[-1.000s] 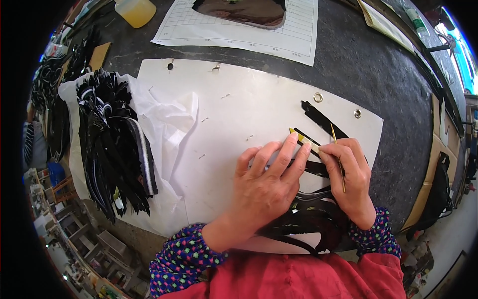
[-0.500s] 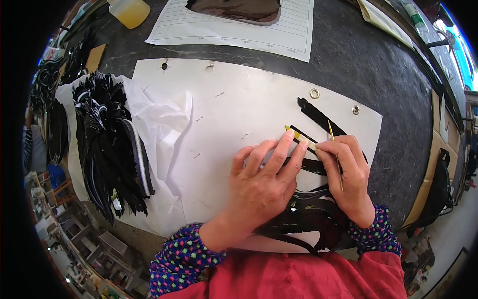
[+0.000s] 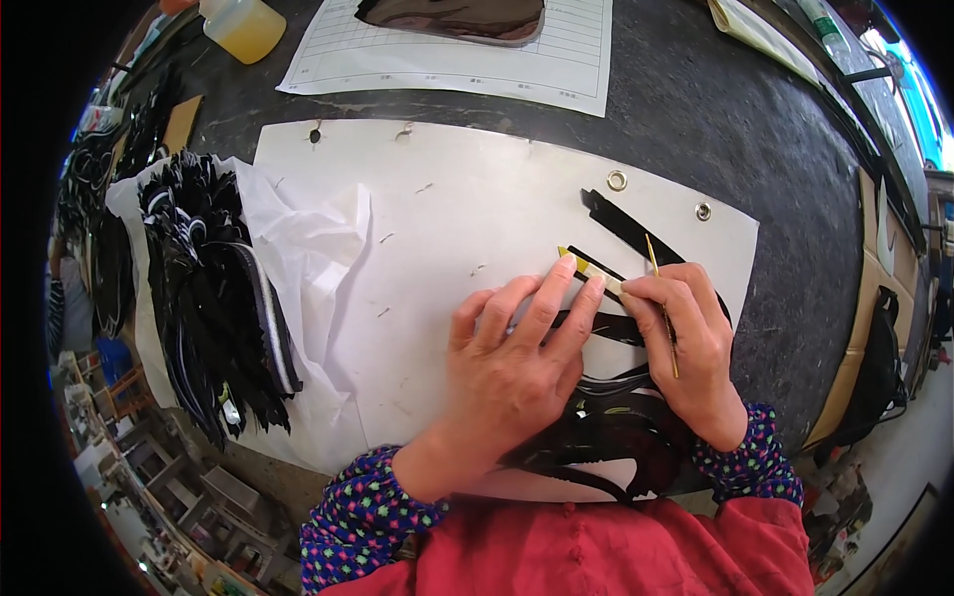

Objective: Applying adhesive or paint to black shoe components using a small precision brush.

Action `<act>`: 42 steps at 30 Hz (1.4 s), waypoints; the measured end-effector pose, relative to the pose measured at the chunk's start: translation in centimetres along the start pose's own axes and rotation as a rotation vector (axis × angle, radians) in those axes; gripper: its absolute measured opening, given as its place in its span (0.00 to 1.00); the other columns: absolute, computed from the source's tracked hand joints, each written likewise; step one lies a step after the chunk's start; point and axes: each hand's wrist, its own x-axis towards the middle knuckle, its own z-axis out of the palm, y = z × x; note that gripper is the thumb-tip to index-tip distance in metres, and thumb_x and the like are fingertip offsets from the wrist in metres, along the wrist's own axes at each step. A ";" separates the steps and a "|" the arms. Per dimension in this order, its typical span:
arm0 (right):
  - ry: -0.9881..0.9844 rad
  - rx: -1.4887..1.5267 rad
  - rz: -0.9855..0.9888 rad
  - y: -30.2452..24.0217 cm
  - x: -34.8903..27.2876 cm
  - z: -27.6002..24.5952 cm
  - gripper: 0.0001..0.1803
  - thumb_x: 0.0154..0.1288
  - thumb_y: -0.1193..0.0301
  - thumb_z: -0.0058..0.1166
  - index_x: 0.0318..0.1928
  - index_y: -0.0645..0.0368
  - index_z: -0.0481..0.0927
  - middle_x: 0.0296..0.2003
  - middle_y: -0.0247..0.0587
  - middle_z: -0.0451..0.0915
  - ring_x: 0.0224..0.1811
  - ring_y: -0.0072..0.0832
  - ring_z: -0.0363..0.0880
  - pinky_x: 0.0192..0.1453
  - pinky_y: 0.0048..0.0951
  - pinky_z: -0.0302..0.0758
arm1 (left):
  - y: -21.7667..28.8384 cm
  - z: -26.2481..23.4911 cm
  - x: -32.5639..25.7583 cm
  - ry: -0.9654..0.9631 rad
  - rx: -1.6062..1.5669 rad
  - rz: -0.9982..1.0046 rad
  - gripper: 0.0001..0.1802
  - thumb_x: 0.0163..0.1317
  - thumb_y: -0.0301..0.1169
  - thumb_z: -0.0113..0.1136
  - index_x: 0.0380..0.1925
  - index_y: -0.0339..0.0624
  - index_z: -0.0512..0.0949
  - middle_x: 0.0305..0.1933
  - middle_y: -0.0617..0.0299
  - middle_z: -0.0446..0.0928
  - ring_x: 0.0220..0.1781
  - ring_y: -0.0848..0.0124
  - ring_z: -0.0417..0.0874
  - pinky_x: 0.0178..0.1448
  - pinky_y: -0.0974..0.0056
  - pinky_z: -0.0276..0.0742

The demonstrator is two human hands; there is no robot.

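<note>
My left hand (image 3: 517, 363) lies palm down with its fingers stretched out. Its fingertips press on a narrow black strip (image 3: 596, 262) that carries a yellow-and-cream piece (image 3: 579, 262) along its middle. At the other end of this strip, my right hand (image 3: 686, 333) is closed, thumb and forefinger pinched. A thin gold-coloured stick (image 3: 652, 252) is held in the right hand, slanting up between its fingers. What the fingertips pinch is too small to make out. Beyond the right hand lies another black strip (image 3: 626, 221). Glossy black curved pieces (image 3: 596, 437) rest under and below my hands.
The white sheet (image 3: 427, 228) with metal eyelets (image 3: 617, 181) covers part of the dark table (image 3: 715, 119). At left, a bundle of black strips (image 3: 214, 298) lies on crumpled white paper (image 3: 323, 233). Farther off are a bottle of yellow liquid (image 3: 243, 30) and a printed form (image 3: 447, 65).
The whole view has shifted slightly, so the table things sit a little farther left. Both hands keep nearly the same pose on the strip.
</note>
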 end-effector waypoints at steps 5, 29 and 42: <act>0.003 0.007 0.005 0.1 0.0 0.0 0.09 0.62 0.84 0.62 0.43 0.65 0.80 0.34 0.47 0.76 0.30 0.39 0.79 0.33 0.34 0.76 | 0.1 0.0 0.1 -0.006 -0.003 0.004 0.26 0.60 0.28 0.60 0.60 0.56 0.82 0.66 0.65 0.75 0.59 0.68 0.74 0.61 0.62 0.65; -0.096 0.505 0.232 -0.2 2.8 1.4 0.08 0.78 0.73 0.52 0.44 0.65 0.80 0.26 0.35 0.79 0.23 0.17 0.75 0.27 0.20 0.72 | -0.2 0.5 -0.3 0.037 -0.080 -0.015 0.27 0.56 0.28 0.61 0.59 0.54 0.81 0.69 0.61 0.71 0.62 0.66 0.74 0.63 0.59 0.64; -0.067 0.331 0.042 0.2 2.7 2.3 0.05 0.75 0.76 0.54 0.42 0.66 0.80 0.29 0.40 0.79 0.20 0.21 0.75 0.25 0.23 0.72 | -0.1 0.5 -0.4 0.041 -0.105 -0.045 0.25 0.58 0.30 0.61 0.58 0.52 0.82 0.69 0.61 0.71 0.61 0.67 0.73 0.63 0.59 0.64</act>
